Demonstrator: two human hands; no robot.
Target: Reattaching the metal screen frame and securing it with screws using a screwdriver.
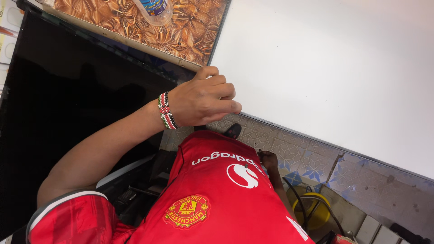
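View from the head camera, looking down past the wearer's red shirt [217,203]. At the top edge, a clear plastic bottle [156,10] with a blue label stands on a brown leaf-patterned surface [190,27]; whether it holds any liquid cannot be told from this angle. At lower right, a round yellow container [312,210] sits on the tiled floor [361,180] with dark cables [296,199] crossing over it; its contents are hidden. The left hand [203,97], wearing a beaded wristband [166,110] in red, white, black and green, rests at the lower left corner of a large white panel [334,68]. Its fingers [224,92] are curled together and lie over the panel's edge, the thumb beneath, so that the corner sits within the closed grasp. The panel extends up and to the right, away from the hand, its thin dark rim running diagonally toward the lower right. To the left of the hand, a large black screen [68,104] lies flat, touching the forearm's underside from this view. The right hand [269,160] shows only partly below the shirt, near the floor; whether its fingers are apart or together cannot be told.
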